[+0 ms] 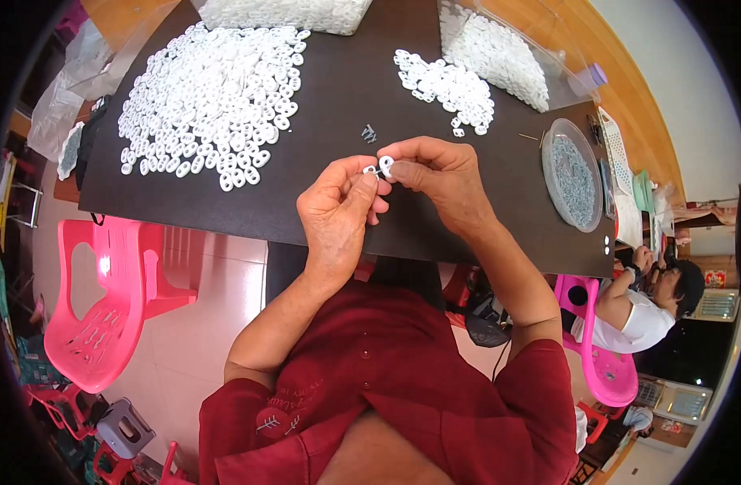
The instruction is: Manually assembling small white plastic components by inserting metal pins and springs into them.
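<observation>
Close together over the near part of the dark table (338, 97), both my hands are closed in a pinch. Between thumb and fingers, my left hand (335, 212) holds a small white plastic piece (370, 170), mostly covered by the fingertips. My right hand (447, 184) pinches a white oval plastic piece with a hole (387, 162); the two pieces are right beside each other, and whether they touch is too small to tell. Just beyond my fingertips lie several small grey screws (370, 133).
A large heap of white oval pieces (209, 105) spreads on the left, a smaller heap (455, 90) at back right. Clear bags of white pieces (500, 56) stand behind. A round tub of screws (575, 182) sits right. Pink chairs (104, 299) flank the table; another person (641, 303) sits at right.
</observation>
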Demonstrator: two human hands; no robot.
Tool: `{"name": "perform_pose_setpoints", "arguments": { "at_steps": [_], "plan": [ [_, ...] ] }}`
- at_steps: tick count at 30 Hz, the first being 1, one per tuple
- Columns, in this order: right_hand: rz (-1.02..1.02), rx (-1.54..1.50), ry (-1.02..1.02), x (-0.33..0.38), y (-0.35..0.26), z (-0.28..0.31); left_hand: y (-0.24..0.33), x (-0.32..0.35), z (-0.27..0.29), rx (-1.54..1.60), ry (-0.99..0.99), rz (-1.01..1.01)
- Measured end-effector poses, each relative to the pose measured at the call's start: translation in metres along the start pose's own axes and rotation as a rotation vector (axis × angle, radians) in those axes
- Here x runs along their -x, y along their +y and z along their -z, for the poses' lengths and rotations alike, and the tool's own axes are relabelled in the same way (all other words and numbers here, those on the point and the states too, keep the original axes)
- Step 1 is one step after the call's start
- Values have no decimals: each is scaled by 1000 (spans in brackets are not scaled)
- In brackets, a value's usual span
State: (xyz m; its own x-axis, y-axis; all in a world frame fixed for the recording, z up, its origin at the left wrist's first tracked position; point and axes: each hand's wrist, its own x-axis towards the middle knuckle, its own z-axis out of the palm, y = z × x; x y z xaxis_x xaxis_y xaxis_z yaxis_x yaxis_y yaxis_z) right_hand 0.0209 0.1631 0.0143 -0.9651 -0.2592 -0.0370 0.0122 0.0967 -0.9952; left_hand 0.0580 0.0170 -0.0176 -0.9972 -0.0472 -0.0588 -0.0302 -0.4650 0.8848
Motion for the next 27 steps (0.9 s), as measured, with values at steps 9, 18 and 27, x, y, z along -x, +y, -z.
{"name": "perform_pose_setpoints", "arguments": {
  "at_steps": [9,18,27],
  "plan": [
    [262,231,42,-1,15,-10,-6,-3,0,23,5,-20],
    [169,254,46,-1,7,-13,-2,-5,1,76,-5,-36],
    [463,451,71,4,13,-24,3,-7,3,131,21,-33]
  ]
}}
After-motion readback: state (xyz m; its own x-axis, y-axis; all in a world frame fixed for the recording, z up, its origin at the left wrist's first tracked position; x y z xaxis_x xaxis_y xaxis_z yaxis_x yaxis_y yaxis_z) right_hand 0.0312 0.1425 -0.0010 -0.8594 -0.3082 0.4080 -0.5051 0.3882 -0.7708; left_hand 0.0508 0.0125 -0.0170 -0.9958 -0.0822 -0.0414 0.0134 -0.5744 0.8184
